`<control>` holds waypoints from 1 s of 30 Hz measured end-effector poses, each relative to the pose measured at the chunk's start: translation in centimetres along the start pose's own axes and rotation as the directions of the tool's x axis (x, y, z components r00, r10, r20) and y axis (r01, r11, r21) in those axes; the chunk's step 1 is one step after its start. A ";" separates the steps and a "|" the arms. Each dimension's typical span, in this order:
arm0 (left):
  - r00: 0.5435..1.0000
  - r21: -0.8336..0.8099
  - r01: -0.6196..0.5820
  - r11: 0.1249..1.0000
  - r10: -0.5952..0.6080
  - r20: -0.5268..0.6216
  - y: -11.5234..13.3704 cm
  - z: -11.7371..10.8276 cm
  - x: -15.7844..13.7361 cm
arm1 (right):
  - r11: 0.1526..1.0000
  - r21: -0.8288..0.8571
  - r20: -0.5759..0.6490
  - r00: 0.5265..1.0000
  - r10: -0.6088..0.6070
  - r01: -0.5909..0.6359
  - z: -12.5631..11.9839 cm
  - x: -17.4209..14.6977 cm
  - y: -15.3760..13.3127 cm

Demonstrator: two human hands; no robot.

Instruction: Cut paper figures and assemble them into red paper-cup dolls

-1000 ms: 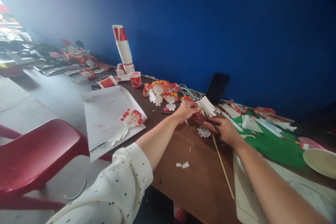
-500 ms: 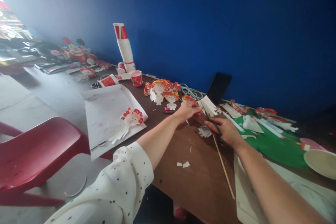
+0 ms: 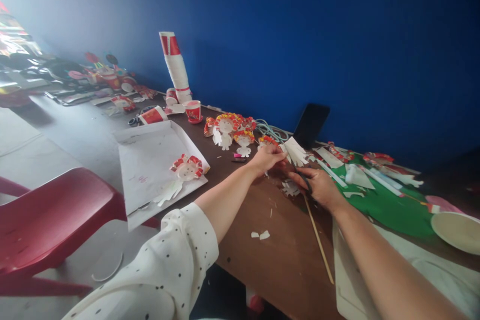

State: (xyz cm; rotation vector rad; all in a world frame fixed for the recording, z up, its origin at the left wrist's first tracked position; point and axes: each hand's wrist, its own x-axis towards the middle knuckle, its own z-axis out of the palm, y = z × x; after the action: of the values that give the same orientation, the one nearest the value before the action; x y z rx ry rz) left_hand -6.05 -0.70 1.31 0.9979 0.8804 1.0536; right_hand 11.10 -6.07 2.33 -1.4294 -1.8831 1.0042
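Observation:
My left hand (image 3: 269,159) pinches the left edge of a white paper piece (image 3: 296,151) whose lower edge is cut into strips. In my right hand (image 3: 318,186) is a pair of dark-handled scissors (image 3: 308,186), its blades pointing up at the paper. My fingers hide much of the scissors. White paper scraps (image 3: 290,188) lie on the brown table (image 3: 285,265) below my hands. Just beyond my left hand stand several paper dolls (image 3: 225,127) with red and yellow curled hair.
A tall stack of paper cups (image 3: 176,67) leans near the blue wall. At left, a white box lid (image 3: 150,152) carries another doll (image 3: 187,169). A black phone (image 3: 312,125) is propped up behind my hands. A wooden stick (image 3: 318,240) and a green mat (image 3: 393,210) are at right.
The scissors and both hands stay close together at the paper, with the blades shifting slightly against it. The whole view has drifted a little.

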 end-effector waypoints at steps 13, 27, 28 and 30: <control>0.992 -0.180 -0.079 0.980 0.059 -0.113 -1.0 -0.4 1.0 | 0.977 0.168 0.058 0.991 0.124 -0.132 0.1 0.0 -0.9; 0.987 -0.426 -0.134 0.895 0.081 -0.142 0.0 -1.1 0.9 | 0.881 0.451 -0.098 0.973 0.209 -0.143 0.4 0.7 0.4; 0.990 -0.403 -0.125 0.907 0.085 -0.116 0.0 -0.9 0.8 | 0.848 0.523 -0.172 0.965 0.200 -0.082 0.4 0.9 0.5; 0.994 -0.347 -0.106 0.932 0.090 -0.062 -0.3 -0.5 0.4 | 0.785 0.615 -0.321 0.933 0.163 0.074 0.5 1.0 0.2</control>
State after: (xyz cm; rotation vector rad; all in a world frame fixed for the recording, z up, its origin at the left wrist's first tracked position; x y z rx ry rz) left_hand -6.37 -0.22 0.85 0.7257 0.6526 1.2711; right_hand 10.56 -5.18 1.88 -1.1516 -1.0994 1.1511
